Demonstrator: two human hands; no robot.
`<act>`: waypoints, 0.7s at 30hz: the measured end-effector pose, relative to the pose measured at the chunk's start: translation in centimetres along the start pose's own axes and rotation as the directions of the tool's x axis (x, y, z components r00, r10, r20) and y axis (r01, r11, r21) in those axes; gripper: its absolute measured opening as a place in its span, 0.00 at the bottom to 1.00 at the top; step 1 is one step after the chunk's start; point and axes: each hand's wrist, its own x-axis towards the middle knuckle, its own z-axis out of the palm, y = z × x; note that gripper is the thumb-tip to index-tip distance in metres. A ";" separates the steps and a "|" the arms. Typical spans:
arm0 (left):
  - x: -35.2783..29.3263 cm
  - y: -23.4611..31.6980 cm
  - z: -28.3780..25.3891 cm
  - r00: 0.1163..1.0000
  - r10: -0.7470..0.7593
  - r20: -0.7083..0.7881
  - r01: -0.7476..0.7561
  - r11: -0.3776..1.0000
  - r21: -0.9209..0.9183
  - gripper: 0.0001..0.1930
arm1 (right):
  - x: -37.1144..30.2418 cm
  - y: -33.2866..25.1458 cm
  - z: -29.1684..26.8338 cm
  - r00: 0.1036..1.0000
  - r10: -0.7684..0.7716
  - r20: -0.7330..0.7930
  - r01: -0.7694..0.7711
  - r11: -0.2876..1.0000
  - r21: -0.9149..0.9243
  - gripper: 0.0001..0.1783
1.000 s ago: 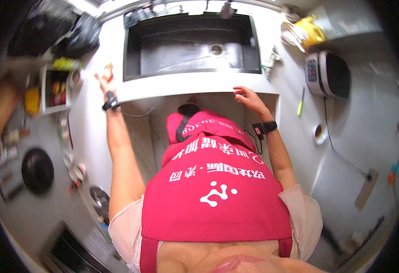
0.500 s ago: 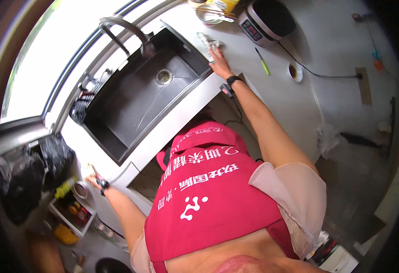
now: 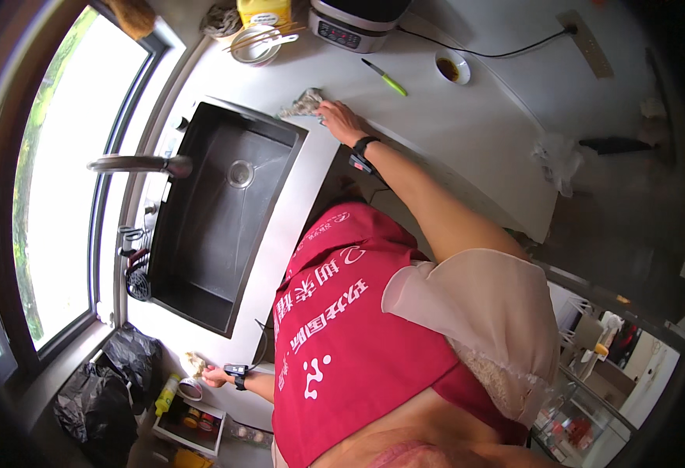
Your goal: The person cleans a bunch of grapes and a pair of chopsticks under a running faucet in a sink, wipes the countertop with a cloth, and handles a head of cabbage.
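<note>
At the lower left, my left hand (image 3: 215, 377) has its fingers closed on a pale crumpled cloth (image 3: 193, 363) on the counter, near the sink's lower corner. The fingertips are small and partly hidden there. My right hand (image 3: 341, 122) reaches up to the sink's far right end, fingers bent on a greyish crumpled rag (image 3: 307, 103) on the white counter (image 3: 335, 74). Between my hands lies the dark sink (image 3: 214, 203), its basin showing a round drain (image 3: 240, 174). A curved faucet (image 3: 140, 164) arches over its left edge.
Beyond my right hand are a green-handled knife (image 3: 385, 77), a small white bowl (image 3: 452, 68) with dark liquid, a cooker (image 3: 354, 27) and a pot with chopsticks (image 3: 257, 47). Black bags (image 3: 97, 402), a yellow-green bottle (image 3: 168, 393) and a white tray (image 3: 190, 444) are at lower left.
The view has turned, so the sink now appears more upright and further left. My right hand's fingers, spread flatter before, are more bent on the rag. My left hand stays by the pale cloth.
</note>
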 end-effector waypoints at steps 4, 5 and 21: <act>-8.1 5.4 6.9 0.958 0.150 0.244 -0.094 0.969 -0.227 0.15 | -2.8 4.0 -4.1 0.988 0.147 -0.039 -0.151 0.980 -0.133 0.09; -10.2 7.2 8.7 0.931 0.098 0.351 -0.013 0.971 -0.237 0.13 | -2.6 4.3 -4.5 0.993 0.107 -0.045 -0.111 0.989 -0.099 0.10; -51.5 24.2 30.7 -0.572 0.263 0.777 -0.344 0.783 -0.518 0.12 | -9.7 12.9 -13.0 0.981 0.168 -0.100 -0.171 0.985 -0.016 0.10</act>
